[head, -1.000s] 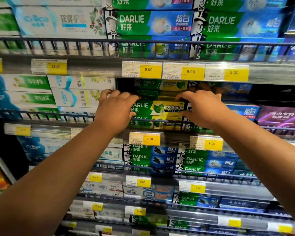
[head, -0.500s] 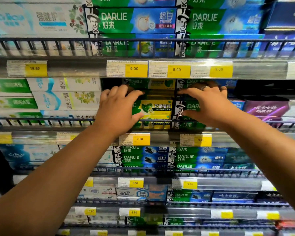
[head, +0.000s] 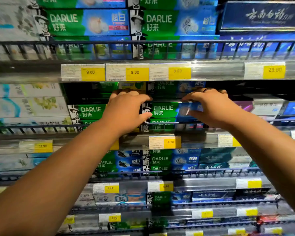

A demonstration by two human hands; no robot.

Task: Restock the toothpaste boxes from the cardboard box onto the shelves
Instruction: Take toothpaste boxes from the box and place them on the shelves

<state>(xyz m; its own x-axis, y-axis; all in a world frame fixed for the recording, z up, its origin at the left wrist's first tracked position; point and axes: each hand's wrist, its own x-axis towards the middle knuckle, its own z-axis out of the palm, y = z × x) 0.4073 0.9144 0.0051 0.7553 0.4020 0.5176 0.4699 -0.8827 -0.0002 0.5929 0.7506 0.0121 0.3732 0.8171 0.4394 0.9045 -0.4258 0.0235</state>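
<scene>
Toothpaste box (head: 167, 109), green and blue with "DARLIE" lettering and a top-hatted figure, lies lengthwise atop a stack on the second shelf (head: 203, 142), behind a wire rail. The left hand (head: 126, 109) pinches its left end between thumb and fingers; the right hand (head: 211, 106) clasps its right end. A "9.00" price tag (head: 164, 142) sits just below.

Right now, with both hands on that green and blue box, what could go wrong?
1. The box is pinched at its ends by the left hand and right hand; it could slip behind the rail.
2. Pushing it in may shove the stack beneath askew.
3. The neighbouring green box could get nudged sideways.
</scene>
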